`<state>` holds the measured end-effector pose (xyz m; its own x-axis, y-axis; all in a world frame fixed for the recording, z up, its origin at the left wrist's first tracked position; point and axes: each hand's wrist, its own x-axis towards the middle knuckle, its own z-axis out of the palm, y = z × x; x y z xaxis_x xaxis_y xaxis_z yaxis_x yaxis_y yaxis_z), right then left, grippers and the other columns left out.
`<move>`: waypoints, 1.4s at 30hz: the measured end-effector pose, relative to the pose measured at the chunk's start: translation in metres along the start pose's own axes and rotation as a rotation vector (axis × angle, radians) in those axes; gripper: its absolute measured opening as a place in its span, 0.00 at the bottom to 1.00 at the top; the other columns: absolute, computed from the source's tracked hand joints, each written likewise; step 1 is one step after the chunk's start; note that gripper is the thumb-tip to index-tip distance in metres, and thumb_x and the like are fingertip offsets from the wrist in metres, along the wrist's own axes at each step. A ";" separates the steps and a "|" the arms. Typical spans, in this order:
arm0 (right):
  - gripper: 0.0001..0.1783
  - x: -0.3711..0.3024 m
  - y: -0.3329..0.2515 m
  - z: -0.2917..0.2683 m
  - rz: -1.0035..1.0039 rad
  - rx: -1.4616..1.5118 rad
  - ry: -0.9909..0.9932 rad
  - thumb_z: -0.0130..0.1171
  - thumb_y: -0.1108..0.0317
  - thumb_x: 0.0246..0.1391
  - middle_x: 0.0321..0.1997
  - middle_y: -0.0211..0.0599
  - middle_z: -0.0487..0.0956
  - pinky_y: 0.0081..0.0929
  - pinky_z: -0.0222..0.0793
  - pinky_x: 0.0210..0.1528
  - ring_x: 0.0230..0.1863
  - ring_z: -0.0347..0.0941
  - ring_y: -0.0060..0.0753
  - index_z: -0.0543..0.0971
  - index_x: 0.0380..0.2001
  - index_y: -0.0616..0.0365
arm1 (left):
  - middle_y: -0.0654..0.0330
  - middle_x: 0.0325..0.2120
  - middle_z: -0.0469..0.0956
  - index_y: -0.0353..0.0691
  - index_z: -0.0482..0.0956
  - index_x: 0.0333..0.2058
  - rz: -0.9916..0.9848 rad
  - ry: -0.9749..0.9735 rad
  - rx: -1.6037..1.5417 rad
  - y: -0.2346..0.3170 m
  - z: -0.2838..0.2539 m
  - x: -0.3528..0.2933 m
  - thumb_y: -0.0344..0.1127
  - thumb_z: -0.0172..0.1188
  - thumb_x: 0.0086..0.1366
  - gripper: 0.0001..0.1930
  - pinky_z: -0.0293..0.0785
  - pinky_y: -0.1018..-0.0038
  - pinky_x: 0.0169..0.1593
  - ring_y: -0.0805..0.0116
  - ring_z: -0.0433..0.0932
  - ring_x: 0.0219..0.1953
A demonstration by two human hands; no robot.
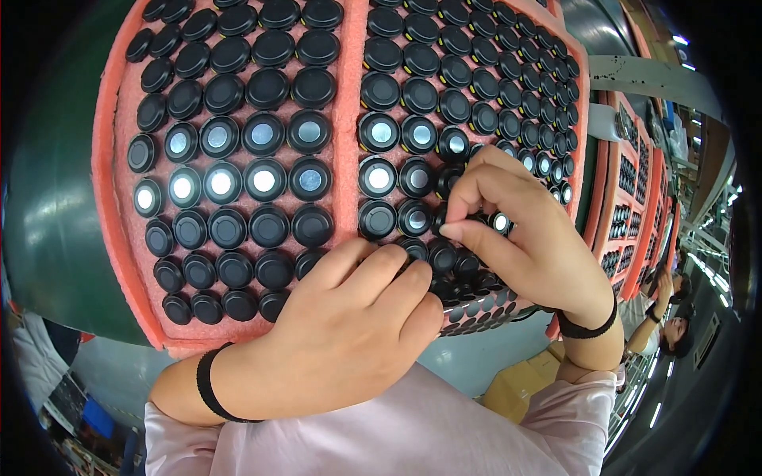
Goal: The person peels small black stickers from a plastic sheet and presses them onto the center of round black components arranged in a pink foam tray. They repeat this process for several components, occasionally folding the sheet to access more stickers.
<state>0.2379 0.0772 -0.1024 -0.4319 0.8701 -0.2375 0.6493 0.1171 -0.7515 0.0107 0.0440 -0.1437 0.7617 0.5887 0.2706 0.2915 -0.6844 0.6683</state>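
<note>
Rows of black round caps (267, 87) sit in a pink foam tray (347, 103). Several caps in the middle rows show a bright, reflective round centre (263, 181). My right hand (528, 226) is over the tray's right section, thumb and forefinger pinched at the edge of a black round cap (441, 216); the fingers partly cover it. My left hand (357, 325) rests over the tray's near edge with curled fingers close together. Its fingertips are hidden, so what they hold, if anything, does not show. Caps lie right beside its knuckles.
A raised pink foam divider splits the tray. Green surface (59, 198) shows on the left. Further pink trays (627, 202) of black parts stand to the right, beyond a pale metal bar (643, 75). Another person (671, 317) is at the far right. A cardboard box (520, 385) sits below.
</note>
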 end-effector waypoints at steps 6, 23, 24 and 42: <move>0.05 0.006 0.003 0.011 0.074 -0.020 -0.005 0.65 0.78 0.54 0.33 0.33 0.71 0.27 0.65 0.42 0.37 0.67 0.32 0.78 0.32 0.61 | 0.53 0.51 0.79 0.42 0.76 0.30 -0.017 -0.039 0.131 0.000 0.000 -0.002 0.40 0.67 0.52 0.12 0.65 0.51 0.62 0.53 0.74 0.57; 0.05 0.007 0.007 0.019 0.041 -0.110 0.035 0.65 0.78 0.53 0.33 0.34 0.71 0.28 0.65 0.40 0.36 0.67 0.34 0.78 0.33 0.61 | 0.52 0.54 0.79 0.41 0.75 0.28 -0.056 -0.058 0.167 0.002 0.002 -0.003 0.39 0.65 0.52 0.10 0.61 0.48 0.67 0.55 0.72 0.61; 0.06 0.006 0.007 0.020 0.036 -0.117 0.043 0.65 0.78 0.52 0.33 0.34 0.71 0.28 0.65 0.40 0.36 0.67 0.34 0.78 0.33 0.61 | 0.52 0.53 0.79 0.41 0.75 0.28 -0.058 -0.058 0.168 0.002 0.002 -0.003 0.38 0.65 0.52 0.10 0.61 0.48 0.67 0.55 0.72 0.61; 0.07 0.006 0.007 0.026 0.008 -0.191 0.098 0.66 0.78 0.50 0.31 0.36 0.70 0.31 0.66 0.39 0.35 0.68 0.38 0.77 0.31 0.62 | 0.54 0.52 0.80 0.42 0.74 0.28 -0.073 -0.047 0.171 0.003 0.003 -0.002 0.37 0.64 0.52 0.09 0.63 0.51 0.67 0.57 0.74 0.60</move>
<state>0.2236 0.0713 -0.1249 -0.3694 0.9127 -0.1746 0.7633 0.1908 -0.6172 0.0116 0.0394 -0.1444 0.7598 0.6215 0.1908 0.4377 -0.7061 0.5567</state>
